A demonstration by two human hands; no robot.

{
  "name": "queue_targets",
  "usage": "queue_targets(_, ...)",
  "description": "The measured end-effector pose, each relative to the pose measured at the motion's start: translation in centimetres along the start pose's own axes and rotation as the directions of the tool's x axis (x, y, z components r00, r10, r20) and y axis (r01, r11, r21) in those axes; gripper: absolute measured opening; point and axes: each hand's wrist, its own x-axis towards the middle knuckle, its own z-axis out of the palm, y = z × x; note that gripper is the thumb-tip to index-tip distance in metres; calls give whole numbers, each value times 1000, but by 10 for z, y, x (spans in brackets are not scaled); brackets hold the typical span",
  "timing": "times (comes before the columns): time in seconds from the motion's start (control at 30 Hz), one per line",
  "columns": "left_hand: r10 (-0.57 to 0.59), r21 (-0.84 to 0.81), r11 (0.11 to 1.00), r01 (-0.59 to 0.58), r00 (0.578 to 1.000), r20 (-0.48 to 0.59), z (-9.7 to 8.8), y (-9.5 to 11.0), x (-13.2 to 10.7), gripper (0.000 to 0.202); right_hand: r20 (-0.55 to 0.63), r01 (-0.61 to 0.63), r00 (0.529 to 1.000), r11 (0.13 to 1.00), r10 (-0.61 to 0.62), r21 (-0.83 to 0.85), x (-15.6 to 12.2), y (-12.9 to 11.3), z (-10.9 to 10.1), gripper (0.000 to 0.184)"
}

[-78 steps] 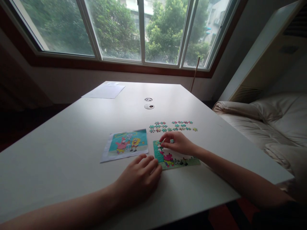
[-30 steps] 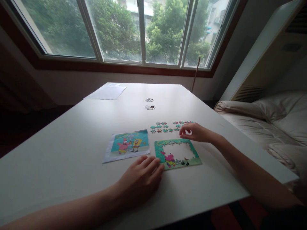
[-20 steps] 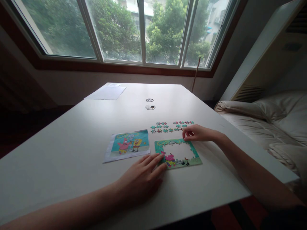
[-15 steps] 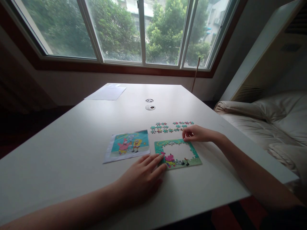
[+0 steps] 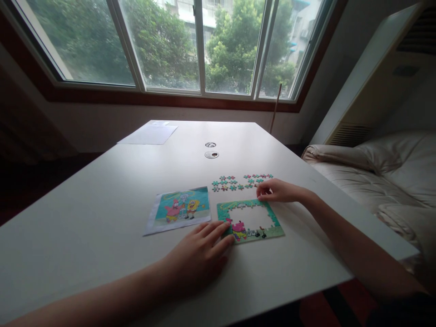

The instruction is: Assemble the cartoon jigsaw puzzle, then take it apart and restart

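Right fingers (image 5: 267,197) moved rightward; puzzle (image 5: 240,230) under left fingers (image 5: 219,225).

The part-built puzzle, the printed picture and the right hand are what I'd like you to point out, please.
Part-built puzzle (image 5: 239,228), head view, on its pink patch.
Printed picture (image 5: 180,210), head view, near its middle.
Right hand (image 5: 279,190), head view, on its back.

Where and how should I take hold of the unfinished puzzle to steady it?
Probably with a light grip on the right edge of the puzzle, coming from the right: it is straight and uncovered, while the left hand covers the near left corner. The middle is open.
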Motion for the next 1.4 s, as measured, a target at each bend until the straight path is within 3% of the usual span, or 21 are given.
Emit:
queue_targets(0.13,-9,0,1000,9,1000,1,1,-1,-1,32,-222,-98,971,994,86,-44,-2,19,-9,25)
queue_targets(0.27,-8,-17,1000,7,1000,-16,2,-2,-2,33,-467,-295,861,946,201,-135,-7,52,-19,23)
queue_targets(0.4,-3,-18,1000,3,1000,-14,3,-2,-2,33,-549,-406,791,903,270,-142,-9,78,-17,24)
queue_targets(0.7,-2,-6,1000,2,1000,-8,3,-2,-2,32,-517,-375,817,917,257,-137,-4,81,-5,31)
queue_targets(0.93,-2,-6,1000,2,1000,-2,3,-2,-2,32,-479,-420,798,908,366,-6,-3,89,-6,28)
queue_targets(1.13,-4,-5,1000,4,1000,2,2,-1,-2,32,-504,-408,773,910,385,69,-2,88,-7,28)
queue_targets(1.27,-5,-15,1000,5,1000,-10,3,-2,-2,32,-513,-224,816,963,268,147,5,64,-6,31)
queue_targets(1.4,-3,-15,1000,2,1000,-9,4,-1,-3,32,-429,-5,899,982,86,188,13,18,6,30)
